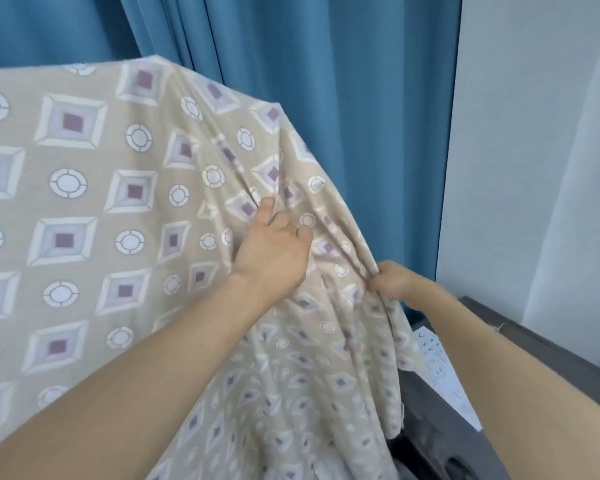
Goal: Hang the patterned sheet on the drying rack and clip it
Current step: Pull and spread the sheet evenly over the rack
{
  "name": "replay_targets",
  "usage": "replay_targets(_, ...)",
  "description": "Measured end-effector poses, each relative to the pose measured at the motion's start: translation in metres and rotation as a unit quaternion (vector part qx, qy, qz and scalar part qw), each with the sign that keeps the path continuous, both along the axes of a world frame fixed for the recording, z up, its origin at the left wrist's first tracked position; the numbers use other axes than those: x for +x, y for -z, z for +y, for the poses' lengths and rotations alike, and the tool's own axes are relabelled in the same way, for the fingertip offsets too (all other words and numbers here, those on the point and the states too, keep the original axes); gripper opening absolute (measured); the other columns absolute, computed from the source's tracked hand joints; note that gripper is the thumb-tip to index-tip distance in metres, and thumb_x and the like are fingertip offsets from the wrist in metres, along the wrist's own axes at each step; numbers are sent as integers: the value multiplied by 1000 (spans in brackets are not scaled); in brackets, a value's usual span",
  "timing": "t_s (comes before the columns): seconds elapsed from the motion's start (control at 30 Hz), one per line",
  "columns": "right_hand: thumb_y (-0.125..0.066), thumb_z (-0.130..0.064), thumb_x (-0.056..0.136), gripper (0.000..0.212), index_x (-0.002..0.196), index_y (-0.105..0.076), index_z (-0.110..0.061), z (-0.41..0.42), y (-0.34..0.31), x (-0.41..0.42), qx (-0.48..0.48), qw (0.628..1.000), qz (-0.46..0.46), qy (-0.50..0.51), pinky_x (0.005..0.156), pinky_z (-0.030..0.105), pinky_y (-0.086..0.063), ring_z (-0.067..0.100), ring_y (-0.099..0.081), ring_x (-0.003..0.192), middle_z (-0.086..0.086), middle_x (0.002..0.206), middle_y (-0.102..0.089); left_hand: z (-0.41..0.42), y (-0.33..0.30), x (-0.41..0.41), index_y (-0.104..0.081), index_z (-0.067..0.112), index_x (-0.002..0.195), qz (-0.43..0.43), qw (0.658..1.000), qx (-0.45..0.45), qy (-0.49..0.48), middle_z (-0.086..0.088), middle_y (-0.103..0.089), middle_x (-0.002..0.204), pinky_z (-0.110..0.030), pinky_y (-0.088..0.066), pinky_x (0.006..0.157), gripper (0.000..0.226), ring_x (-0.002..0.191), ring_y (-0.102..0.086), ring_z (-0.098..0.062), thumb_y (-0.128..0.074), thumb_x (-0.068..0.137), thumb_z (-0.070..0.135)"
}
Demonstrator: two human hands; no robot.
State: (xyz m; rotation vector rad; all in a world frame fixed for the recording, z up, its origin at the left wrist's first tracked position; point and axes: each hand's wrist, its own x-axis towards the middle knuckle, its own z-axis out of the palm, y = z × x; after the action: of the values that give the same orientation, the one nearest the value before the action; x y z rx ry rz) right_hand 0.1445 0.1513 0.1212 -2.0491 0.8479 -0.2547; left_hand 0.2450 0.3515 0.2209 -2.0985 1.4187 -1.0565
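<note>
The left hand (274, 244) is lying on the sheet (84, 202), palm down, and its fingers (267, 206) are curling into a fold of cloth and gripping it. The right hand (392, 280) is sitting lower and to the right, closed tight and pinching the bunched right edge of the sheet. Both bare arms are reaching in from the near side.

The sheet is tan, with white rings and squares that have purple middles. It is hanging spread out and flat on the left. On the right it is bunching into folds between the two hands and falling down toward the near edge. Its top is draping over something that is hidden, so I cannot tell what is holding it up.

Behind the sheet a blue curtain (326, 98) is hanging, with a pale wall (534, 133) to its right. Low on the right a white paper (444, 375) is lying on a dark gray worktop (520, 327), just beside the sheet's edge.
</note>
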Motion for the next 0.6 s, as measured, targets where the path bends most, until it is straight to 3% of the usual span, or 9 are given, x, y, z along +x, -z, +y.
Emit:
replay_targets(0.07, -49, -6, 86, 13, 84, -61, -2, 3, 27, -3, 17, 999, 13, 26, 70, 35, -51, 24, -59, 73, 12, 82, -64, 1, 14, -6, -55, 9, 116, 34, 999, -12, 4, -10, -68, 98, -52, -14, 111, 32, 107, -53, -31, -39, 89, 17)
replay_targets(0.13, -46, -5, 89, 16, 74, -52, -8, 6, 51, -6, 29, 997, 31, 57, 59, 29, -40, 19, -48, 64, 5, 73, -53, 4, 33, -13, -57, 13, 109, 94, 995, 11, -8, -8, -68, 95, -47, -21, 105, 27, 98, -58, -28, -42, 86, 17)
replay_targets(0.23, -40, -7, 88, 16, 78, -53, -6, 6, 75, -6, 50, 994, 15, 99, 64, 31, -41, 23, -51, 68, 10, 77, -56, 8, 70, -10, -52, 18, 116, 240, 968, 54, -58, -4, -66, 106, -44, -29, 99, 28, 102, -60, -26, -43, 90, 24)
replay_targets(0.3, -42, -16, 89, 19, 81, -55, -5, 10, 80, -5, 102, 987, -46, 113, 66, 32, -42, 24, -53, 70, 10, 78, -59, 13, 94, -2, -51, 18, 118, 354, 929, 50, -96, -3, -62, 118, -42, -37, 93, 32, 109, -57, -27, -41, 94, 36)
replay_targets(0.37, -47, -31, 89, 27, 81, -60, -9, 16, 81, -3, 158, 977, -110, 90, 69, 32, -44, 22, -59, 71, 9, 79, -65, 17, 114, 3, -48, 21, 126, 474, 872, 7, -123, 0, -56, 130, -39, -43, 93, 49, 118, -53, -26, -44, 91, 56)
replay_targets(0.43, -51, -28, 87, 22, 82, -61, -9, 25, 83, -4, 180, 972, -149, 25, 71, 31, -45, 20, -61, 74, 5, 79, -66, 18, 125, 1, -39, 23, 138, 542, 827, -78, -124, 2, -51, 136, -40, -43, 99, 72, 127, -46, -26, -48, 84, 69)
replay_targets(0.5, -52, -16, 77, 19, 87, -59, -1, 33, 94, -8, 174, 976, -128, -35, 69, 31, -44, 18, -59, 72, 4, 78, -62, 12, 132, -4, -28, 21, 145, 565, 798, -169, -127, -3, -51, 138, -42, -42, 100, 87, 129, -45, -27, -52, 79, 73)
replay_targets(0.6, -52, -14, 57, 44, 96, -60, 4, 40, 116, -10, 164, 983, -33, -78, 72, 35, -45, 23, -58, 75, 9, 78, -60, -3, 136, -11, -30, 19, 141, 600, 749, -254, -123, -2, -57, 132, -39, -45, 92, 84, 121, -54, -28, -52, 78, 71)
